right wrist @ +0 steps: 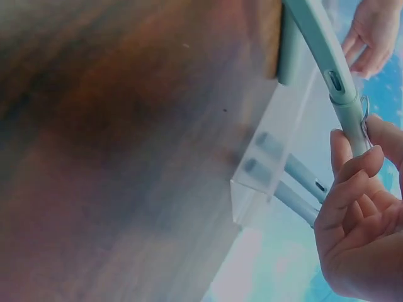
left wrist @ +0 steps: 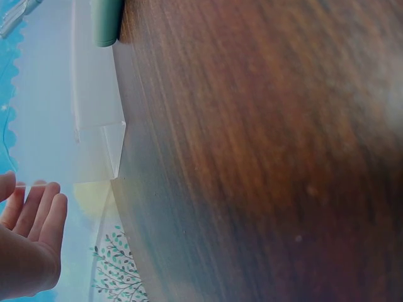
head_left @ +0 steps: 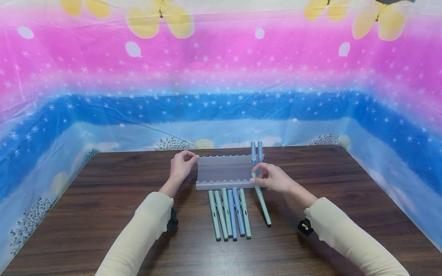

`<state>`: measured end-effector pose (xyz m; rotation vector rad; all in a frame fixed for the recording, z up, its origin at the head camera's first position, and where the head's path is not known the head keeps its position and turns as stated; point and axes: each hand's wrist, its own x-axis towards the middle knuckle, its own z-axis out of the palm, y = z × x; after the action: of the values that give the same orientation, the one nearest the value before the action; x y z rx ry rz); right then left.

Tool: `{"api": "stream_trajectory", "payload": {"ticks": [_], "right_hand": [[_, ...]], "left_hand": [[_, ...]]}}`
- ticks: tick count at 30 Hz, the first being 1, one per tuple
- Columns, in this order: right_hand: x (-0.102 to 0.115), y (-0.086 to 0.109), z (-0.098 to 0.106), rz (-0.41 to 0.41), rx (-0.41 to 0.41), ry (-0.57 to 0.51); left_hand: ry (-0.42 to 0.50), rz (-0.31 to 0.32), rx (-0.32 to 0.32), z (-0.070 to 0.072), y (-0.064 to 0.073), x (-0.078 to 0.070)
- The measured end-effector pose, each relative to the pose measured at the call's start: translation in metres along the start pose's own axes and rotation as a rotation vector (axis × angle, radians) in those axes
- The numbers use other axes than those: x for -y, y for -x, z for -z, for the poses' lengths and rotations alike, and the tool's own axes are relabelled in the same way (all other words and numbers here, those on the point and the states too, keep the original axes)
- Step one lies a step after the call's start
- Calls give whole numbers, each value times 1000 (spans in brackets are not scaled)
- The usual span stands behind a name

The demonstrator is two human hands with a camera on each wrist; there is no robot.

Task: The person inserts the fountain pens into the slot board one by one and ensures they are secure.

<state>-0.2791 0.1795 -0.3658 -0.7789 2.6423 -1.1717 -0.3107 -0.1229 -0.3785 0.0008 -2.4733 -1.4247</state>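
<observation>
Pinches a green pen (head_left: 263, 203) near its clip end with curled thumb and fingers of the right hand (head_left: 274, 179); holds it slanting across the front edge of the clear rack (head_left: 221, 171). Grips the rack's left rear corner between thumb and fingers of the left hand (head_left: 181, 166). Partly hidden behind the right hand: two blue pens (head_left: 253, 151), side by side across the rack's right end. Just in front: six pens (head_left: 227, 212) in a row on the wooden table (head_left: 114, 191). Beyond: patterned cloth (head_left: 221, 103).
</observation>
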Motion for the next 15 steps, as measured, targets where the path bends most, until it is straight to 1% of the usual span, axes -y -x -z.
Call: {"api": "stream_trajectory", "payload": {"ticks": [9,15], "right_hand": [[2,-8,10,-7,-82,-32],[5,-14,19,15,-115,-46]], "left_hand": [[6,-4,4,0,0,0],[-6,-13,0,1,0,-2]]}}
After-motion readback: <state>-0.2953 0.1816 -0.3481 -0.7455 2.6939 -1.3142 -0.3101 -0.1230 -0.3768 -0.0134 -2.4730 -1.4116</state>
